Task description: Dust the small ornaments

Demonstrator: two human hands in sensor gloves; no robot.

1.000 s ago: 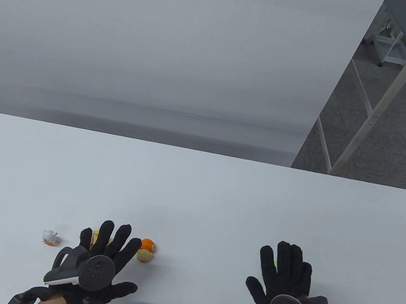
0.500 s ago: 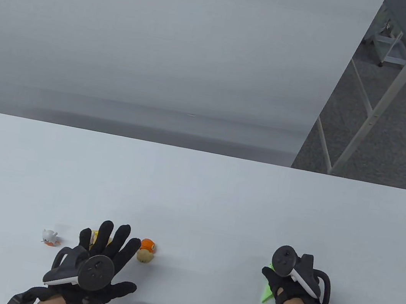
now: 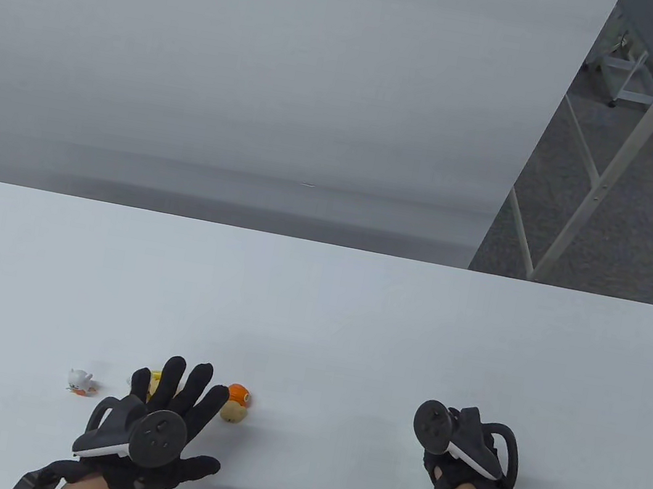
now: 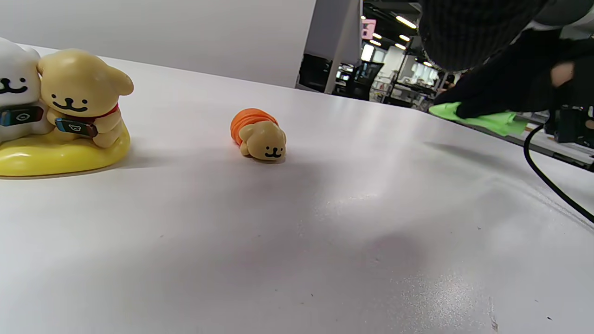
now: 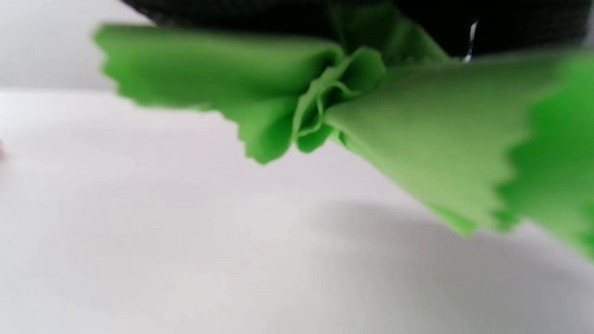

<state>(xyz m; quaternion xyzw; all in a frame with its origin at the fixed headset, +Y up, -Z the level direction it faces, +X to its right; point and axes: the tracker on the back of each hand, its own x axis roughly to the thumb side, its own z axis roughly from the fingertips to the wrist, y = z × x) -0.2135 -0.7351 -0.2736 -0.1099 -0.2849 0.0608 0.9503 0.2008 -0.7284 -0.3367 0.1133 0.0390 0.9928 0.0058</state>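
Table view: left hand [image 3: 165, 424] flat, splayed.

Your table view is evenly lit and sharp, with only faint shadows under your hands on the pale surface [image 3: 314, 317]. In your left wrist view, soft overhead glare streaks the surface, the dog figurine [image 4: 260, 135] sits crisp, and the room's ceiling lights blow out behind. Your right wrist view is blurred: the green cloth [image 5: 417, 134] is out of focus and casts a soft grey shadow below.
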